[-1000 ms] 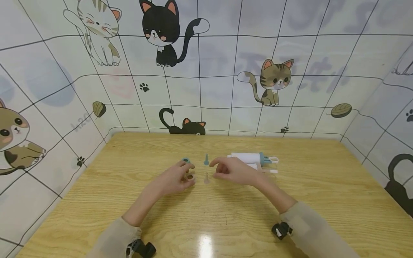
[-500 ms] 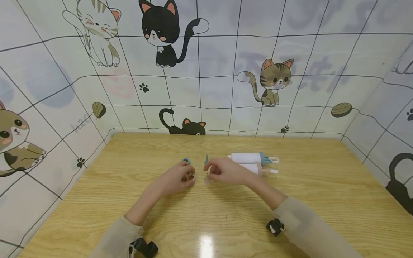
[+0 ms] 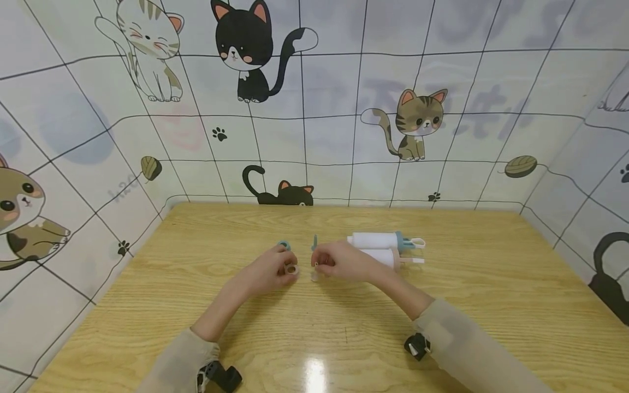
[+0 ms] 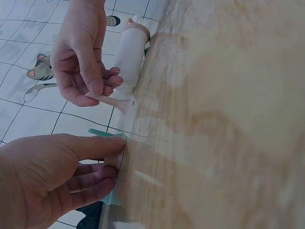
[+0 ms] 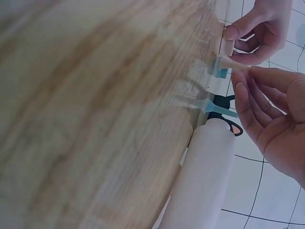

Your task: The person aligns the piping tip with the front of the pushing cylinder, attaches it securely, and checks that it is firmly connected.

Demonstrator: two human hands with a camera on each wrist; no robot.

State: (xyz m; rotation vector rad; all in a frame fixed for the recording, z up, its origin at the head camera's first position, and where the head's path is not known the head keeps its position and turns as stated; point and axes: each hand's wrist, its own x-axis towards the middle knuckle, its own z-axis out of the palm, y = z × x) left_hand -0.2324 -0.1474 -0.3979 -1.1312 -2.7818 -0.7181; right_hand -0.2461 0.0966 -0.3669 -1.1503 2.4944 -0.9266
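My right hand (image 3: 344, 259) pinches the thin stem of a small pale pink funnel-shaped piece (image 4: 114, 101) between thumb and fingertips. The flared base of that piece is down at the tabletop. To its left, my left hand (image 3: 267, 270) grips a pale pink ring (image 3: 292, 269) at the table, thumb on one side and fingers on the other. A teal ring (image 3: 283, 245) lies just behind the left fingers, partly hidden. Beyond the right fingertips a matching teal funnel-shaped piece (image 5: 214, 108) stands with its stem up.
Two white bottles lie side by side right of and behind my right hand, one with a teal collar (image 3: 399, 240), one with a pink collar (image 3: 395, 258). The wooden table (image 3: 275, 338) meets a cat-patterned backdrop (image 3: 334, 142) at its back and sides.
My right hand has moved left from beside the pale pink funnel-shaped piece and now pinches its stem. The left hand has stayed at the pale pink ring.
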